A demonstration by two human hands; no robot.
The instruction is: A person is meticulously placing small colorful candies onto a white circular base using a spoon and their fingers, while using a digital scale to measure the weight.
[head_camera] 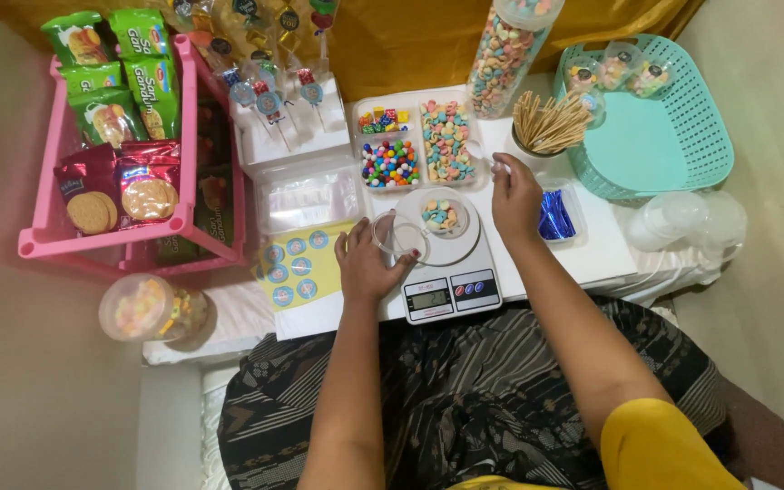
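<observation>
Two hands are seen mid-frame over the white bench [592,254]. A clear round lid [398,238] is held in the left hand's [367,265] grip, just left of the kitchen scale [451,289]. A small cup of pastel candy [443,215] sits on the scale's plate. A small white scoop [483,154] is pinched by the right hand [514,195], beside the compartment tray of candy [415,145].

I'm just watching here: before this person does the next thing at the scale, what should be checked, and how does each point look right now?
1. Small cup sits on the scale: ok.
2. Cup holds pastel candy: ok.
3. Left hand holds the clear lid: ok.
4. Right hand has a scoop: cannot tell, something white shows at its fingertips.
5. Candy tray within reach: ok.
6. Scale display readable: cannot tell.
</observation>
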